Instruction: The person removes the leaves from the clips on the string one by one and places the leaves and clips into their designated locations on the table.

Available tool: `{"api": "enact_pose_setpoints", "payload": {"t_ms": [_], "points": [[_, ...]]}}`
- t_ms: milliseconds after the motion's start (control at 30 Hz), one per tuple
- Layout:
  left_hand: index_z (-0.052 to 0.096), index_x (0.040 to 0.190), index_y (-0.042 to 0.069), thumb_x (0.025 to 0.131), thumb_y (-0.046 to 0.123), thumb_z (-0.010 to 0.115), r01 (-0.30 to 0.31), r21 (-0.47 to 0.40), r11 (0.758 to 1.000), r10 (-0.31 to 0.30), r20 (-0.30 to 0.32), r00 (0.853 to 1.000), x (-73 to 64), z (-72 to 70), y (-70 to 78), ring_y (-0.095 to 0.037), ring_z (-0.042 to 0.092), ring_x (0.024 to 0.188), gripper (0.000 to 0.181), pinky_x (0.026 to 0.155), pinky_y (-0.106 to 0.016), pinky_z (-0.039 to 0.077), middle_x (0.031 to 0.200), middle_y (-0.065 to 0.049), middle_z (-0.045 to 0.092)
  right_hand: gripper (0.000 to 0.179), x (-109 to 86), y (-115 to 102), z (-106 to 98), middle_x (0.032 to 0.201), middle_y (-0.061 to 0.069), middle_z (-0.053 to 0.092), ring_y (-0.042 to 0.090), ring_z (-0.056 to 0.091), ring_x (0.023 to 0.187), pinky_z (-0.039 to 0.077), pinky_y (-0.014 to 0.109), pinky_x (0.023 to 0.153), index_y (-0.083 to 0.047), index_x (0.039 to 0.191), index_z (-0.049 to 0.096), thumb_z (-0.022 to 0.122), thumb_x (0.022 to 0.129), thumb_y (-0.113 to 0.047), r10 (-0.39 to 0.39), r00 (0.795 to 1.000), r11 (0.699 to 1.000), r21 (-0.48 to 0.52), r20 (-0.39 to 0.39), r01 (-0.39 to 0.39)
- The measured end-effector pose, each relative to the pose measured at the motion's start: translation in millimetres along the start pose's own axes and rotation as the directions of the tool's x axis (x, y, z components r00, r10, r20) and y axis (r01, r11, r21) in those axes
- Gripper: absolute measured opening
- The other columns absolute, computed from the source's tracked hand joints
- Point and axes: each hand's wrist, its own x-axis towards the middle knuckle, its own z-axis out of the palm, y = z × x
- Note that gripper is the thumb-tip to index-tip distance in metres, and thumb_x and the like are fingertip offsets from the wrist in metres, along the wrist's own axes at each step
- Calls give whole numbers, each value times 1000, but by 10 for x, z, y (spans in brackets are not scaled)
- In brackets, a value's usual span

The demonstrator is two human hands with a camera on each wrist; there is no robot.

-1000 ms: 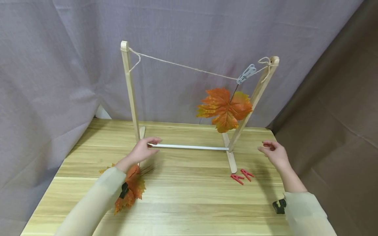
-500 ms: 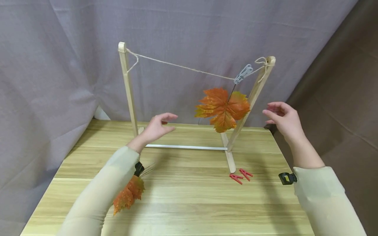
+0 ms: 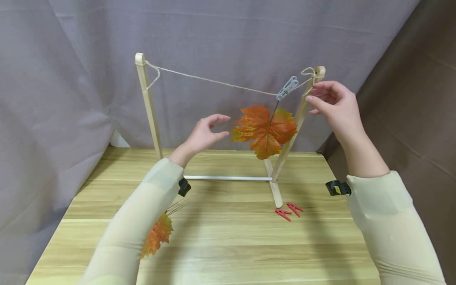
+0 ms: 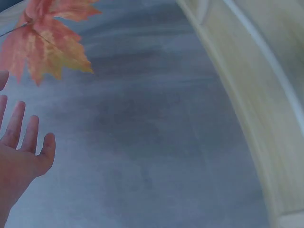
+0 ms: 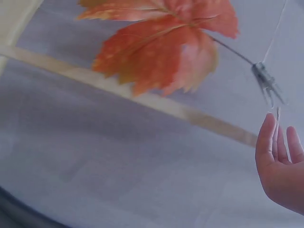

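An orange maple leaf (image 3: pixel 265 132) hangs by its stem from a pale blue clothespin (image 3: pixel 287 88) on a string (image 3: pixel 213 81). The string runs between two wooden posts. My left hand (image 3: pixel 206 133) is to the left of the leaf, thumb and fingers spread with nothing between them; in the left wrist view its fingers (image 4: pixel 17 124) stand apart below the leaf. Near the top of the right post (image 3: pixel 301 113), my right hand (image 3: pixel 336 105) has its fingertips right at the wood, below the knotted string end. The right wrist view shows its fingers (image 5: pixel 269 135) extended close to the clothespin.
Two red clothespins (image 3: pixel 283 214) lie by the right foot (image 3: pixel 275 194) of the stand. A white rod (image 3: pixel 228 178) joins the posts low down. Another orange leaf (image 3: pixel 159 232) is on the table, partly hidden by my left sleeve. Grey curtain (image 3: pixel 213 35) hangs behind.
My right hand has risen from low beside the stand to the right post's top. My left hand has moved up and right from the rod toward the hanging leaf.
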Motion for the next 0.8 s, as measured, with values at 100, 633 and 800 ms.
{"api": "enact_pose_setpoints", "payload": {"t_ms": [100, 633, 800], "points": [[55, 128, 9, 85, 12, 67, 0, -16, 1000, -1, -5, 1000, 83, 49, 93, -22, 47, 126, 45, 110, -37, 31, 132, -6, 56, 26, 47, -92, 62, 96, -9, 61, 3, 57, 79, 50, 11, 62, -15, 109, 61, 69, 84, -14, -10, 1000, 997, -72, 9, 11], [50, 132, 8, 90, 16, 60, -66, -27, 997, 67, 20, 998, 416, 309, 490, -17, 52, 116, 44, 99, -27, 41, 133, -6, 54, 65, 337, -408, 305, 143, 18, 39, -6, 56, 77, 50, 9, 66, -8, 146, 30, 58, 91, -30, 246, 949, 900, -409, 195, -149], [50, 132, 7, 91, 15, 59, -80, -64, 995, 83, 48, 995, 470, 415, 644, -17, 52, 119, 42, 98, -21, 41, 133, -6, 55, 58, 365, -427, 341, 130, 16, 47, -5, 56, 72, 51, 11, 63, -3, 143, 34, 55, 93, -22, 258, 948, 892, -422, 186, -160]]}}
